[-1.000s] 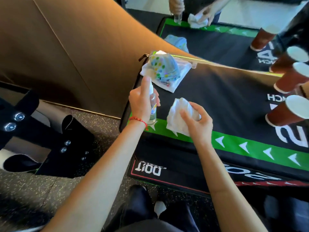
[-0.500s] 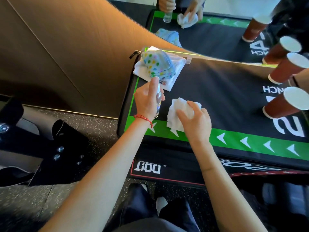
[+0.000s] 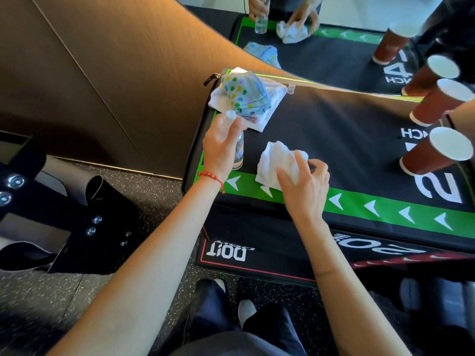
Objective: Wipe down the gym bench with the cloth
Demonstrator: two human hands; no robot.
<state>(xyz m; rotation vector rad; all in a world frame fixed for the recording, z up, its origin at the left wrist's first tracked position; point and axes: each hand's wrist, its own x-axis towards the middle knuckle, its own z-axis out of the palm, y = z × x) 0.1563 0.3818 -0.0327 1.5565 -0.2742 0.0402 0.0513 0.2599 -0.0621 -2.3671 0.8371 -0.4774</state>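
Right hand (image 3: 305, 186) gripping the white cloth (image 3: 276, 163), thumb and curled fingers closing over its near, right-hand edge, bunching it against the black top of the bench (image 3: 347, 140). Cloth lying crumpled under and just ahead of that hand, spreading leftward from the fingers, its lower corner overlapping the green stripe with white arrowheads that runs along the bench's near edge. Right-hand part of the cloth hiding beneath the palm, so its full outline not showing.

Left hand (image 3: 221, 145) wrapping around a small clear spray bottle (image 3: 239, 150), standing upright just left of the cloth and apart from it, its base on or just above the bench — cannot tell which. Most of the bottle's body hiding behind the fingers, only the white top and the lower part with a coloured label peeking out; label too blurred for reading. Red bead bracelet (image 3: 212, 177) circling the left wrist.

Beyond the bottle, at the far left corner of the bench, a dotted pale-blue folded cloth (image 3: 241, 92) resting on a flat white towel (image 3: 267, 106). At the right end, brown paper cups (image 3: 434, 154) standing in a row, the farthest ones partly cut off by the frame edge and doubling in the mirror (image 3: 321, 55) behind. White lettering on the bench running off the right edge, only partly legible.
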